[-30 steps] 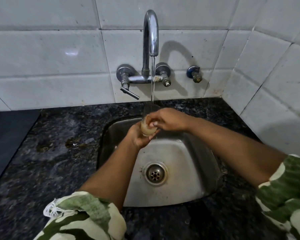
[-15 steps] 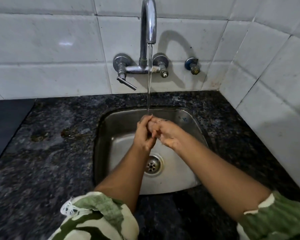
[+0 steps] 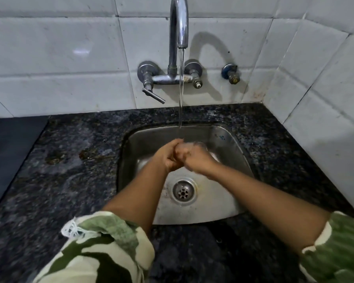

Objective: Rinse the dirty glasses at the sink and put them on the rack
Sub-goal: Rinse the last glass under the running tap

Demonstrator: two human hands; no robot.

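Both my hands meet under the running water (image 3: 181, 94) over the steel sink (image 3: 231, 146). My left hand (image 3: 168, 157) has its fingers curled, and my right hand (image 3: 197, 161) is pressed against it with curled fingers. The clear glass (image 3: 201, 144) is almost hidden between them. Only a faint transparent rim shows beyond my right knuckles. The stream from the chrome tap (image 3: 179, 23) lands where the hands join. No rack is in view.
The drain (image 3: 183, 192) lies just below my hands. Wet dark granite counter (image 3: 69, 166) surrounds the sink. A black flat surface (image 3: 10, 148) borders it at the left. The tap lever (image 3: 153, 95) and a small valve (image 3: 231, 74) project from the tiled wall, and a tiled side wall (image 3: 325, 111) closes the right.
My hands dropped lower into the sink bowl and closed tightly together. The glass, plainly seen in my left hand a second ago, is now nearly covered. Water keeps running.
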